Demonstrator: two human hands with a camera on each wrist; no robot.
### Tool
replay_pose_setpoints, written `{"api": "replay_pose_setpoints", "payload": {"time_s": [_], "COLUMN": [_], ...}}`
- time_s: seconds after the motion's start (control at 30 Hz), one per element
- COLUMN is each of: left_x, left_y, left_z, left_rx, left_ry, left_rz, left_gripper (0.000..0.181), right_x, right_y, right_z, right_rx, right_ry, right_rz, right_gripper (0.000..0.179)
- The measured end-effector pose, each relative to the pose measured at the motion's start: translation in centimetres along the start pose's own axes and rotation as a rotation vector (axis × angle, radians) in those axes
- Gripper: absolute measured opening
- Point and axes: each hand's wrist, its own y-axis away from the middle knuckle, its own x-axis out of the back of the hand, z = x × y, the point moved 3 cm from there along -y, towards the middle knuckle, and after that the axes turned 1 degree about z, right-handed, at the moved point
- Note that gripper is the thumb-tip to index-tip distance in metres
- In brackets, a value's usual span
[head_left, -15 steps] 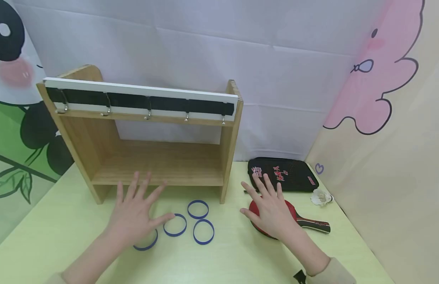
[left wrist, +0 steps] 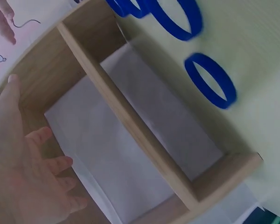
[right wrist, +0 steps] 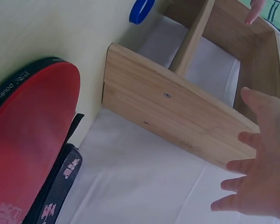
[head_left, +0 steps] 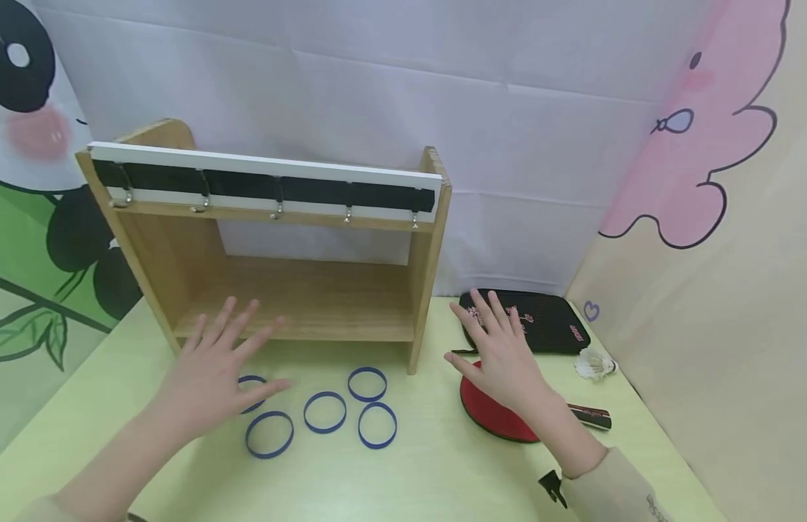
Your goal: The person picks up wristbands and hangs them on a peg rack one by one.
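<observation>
Hovering empty, fingers spread, the left hand had shifted leftward, baring a fifth ring; the right hand, equally empty, had moved forward near the bat. All five rings lay in sight on the table, none taken up. Behind them stood the rack, no ring on its hooks; right of it, the case looked closed, contents hidden.

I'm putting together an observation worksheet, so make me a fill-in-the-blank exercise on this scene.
1. The rings lying on the table are coloured ____.
2. Along the upper front of the wooden shelf there are ____ metal hooks.
3. The paddle shows a face that is ____.
4. The hand nearer the paddle is the person's ____ hand.

Missing words: blue; five; red; right.
</observation>
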Motion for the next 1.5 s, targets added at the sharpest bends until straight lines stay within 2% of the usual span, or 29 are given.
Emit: {"api": "replay_pose_setpoints", "payload": {"time_s": [0.13, 0.3, 0.5, 0.7, 0.77, 0.87, 1.0, 1.23, 1.37, 1.5], "left_x": [-0.1, -1.1, -2.2, -3.7, -4.3, -5.5, -7.1, -8.5, -8.7, -9.0], "left_y": [0.7, 1.6, 2.4, 3.0, 3.3, 3.6, 4.1, 4.3, 4.0, 3.7], "left_z": [-1.6, -3.5, -5.2, -6.6, -7.0, -7.8, -8.6, -9.4, -9.6, -9.7], "left_rx": [-0.043, -0.094, -0.092, -0.154, -0.163, -0.168, -0.184, -0.155, -0.172, -0.2], "left_ry": [0.019, 0.044, 0.104, 0.175, 0.199, 0.229, 0.26, 0.319, 0.318, 0.331], "left_rz": [0.015, 0.013, -0.026, -0.039, -0.063, -0.09, -0.09, -0.165, -0.193, -0.224], "left_gripper": [0.087, 0.087, 0.088, 0.084, 0.083, 0.083, 0.082, 0.068, 0.055, 0.037], "right_x": [-0.2, -1.0, -2.4, -4.2, -4.9, -6.1, -7.7, -10.0, -10.7, -11.0], "right_y": [-1.2, -2.7, -4.4, -5.5, -5.8, -6.1, -6.2, -6.5, -6.6, -6.7], "right_z": [0.1, 0.2, 0.4, 0.4, 0.4, 0.3, 0.1, -0.3, -0.5, -0.6], "right_rx": [0.009, 0.003, -0.023, -0.092, -0.113, -0.116, -0.126, -0.196, -0.221, -0.209], "right_ry": [-0.06, -0.139, -0.194, -0.373, -0.437, -0.524, -0.624, -0.799, -0.887, -0.945], "right_rz": [0.031, 0.061, 0.077, 0.052, 0.041, 0.062, 0.077, 0.068, 0.099, 0.12], "right_gripper": [0.077, 0.077, 0.083, 0.086, 0.087, 0.088, 0.088, 0.088, 0.086, 0.086]}}
